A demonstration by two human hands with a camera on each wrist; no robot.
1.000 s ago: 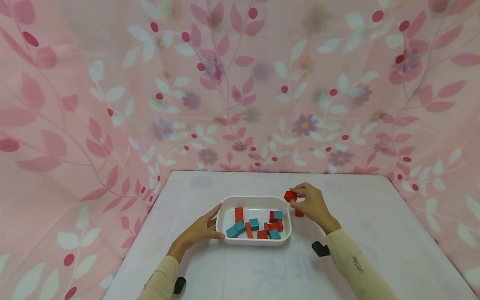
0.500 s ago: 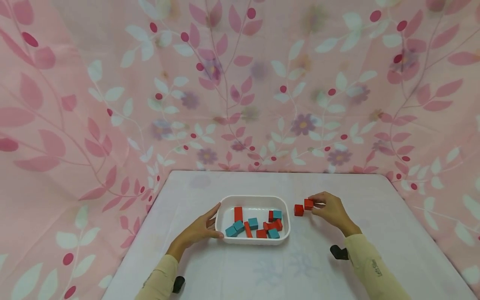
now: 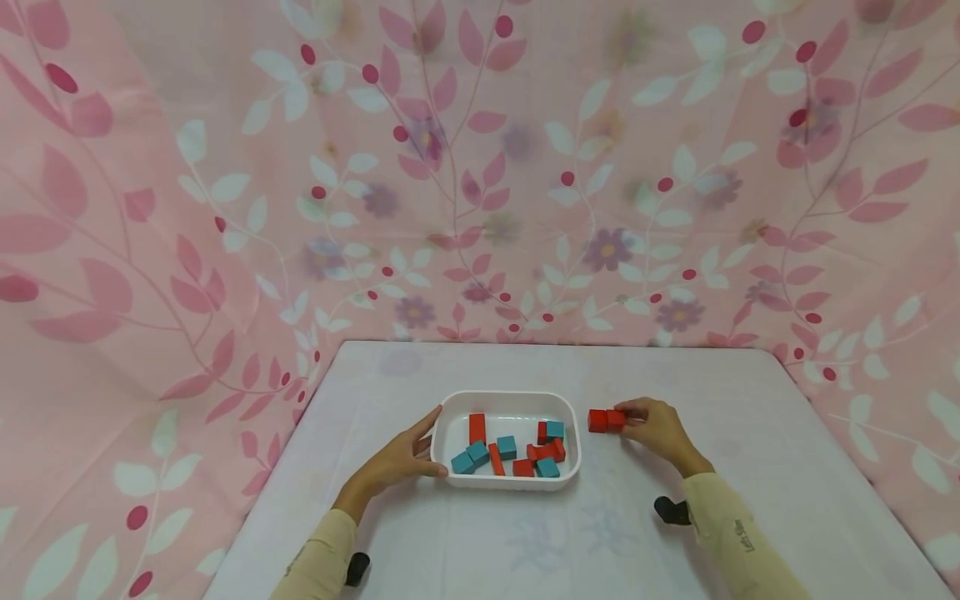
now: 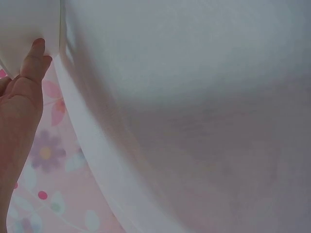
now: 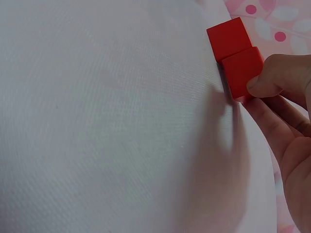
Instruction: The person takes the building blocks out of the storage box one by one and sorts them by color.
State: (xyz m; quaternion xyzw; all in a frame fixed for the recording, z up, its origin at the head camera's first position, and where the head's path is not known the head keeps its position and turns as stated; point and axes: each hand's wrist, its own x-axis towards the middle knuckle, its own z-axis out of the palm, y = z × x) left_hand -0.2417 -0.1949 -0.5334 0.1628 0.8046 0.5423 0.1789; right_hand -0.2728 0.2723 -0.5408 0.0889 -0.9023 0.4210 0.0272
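In the head view my right hand point(image 3: 660, 429) pinches a red cube point(image 3: 615, 421) between thumb and fingers. This cube sits right beside another red cube point(image 3: 597, 421) on the table, to the right of the white tray point(image 3: 506, 483). The right wrist view shows the thumb on the near face of the held cube point(image 5: 243, 73), which touches the other cube point(image 5: 230, 39). My left hand point(image 3: 393, 462) holds the left end of the tray, thumb at the front corner and fingers along the side. Its fingers lie against the tray's outer wall point(image 4: 29, 24) in the left wrist view.
Inside the tray lie several blue cubes point(image 3: 507, 447) and several red blocks, among them a flat red block point(image 3: 477, 428) and a notched red piece point(image 3: 546, 451). A white cloth covers the table point(image 3: 555, 542). Behind it hangs a pink floral curtain point(image 3: 480, 208).
My right hand has carried the red cube from above the tray's back right corner rightward, then down onto the table against the other red cube. The left hand and tray stay put.
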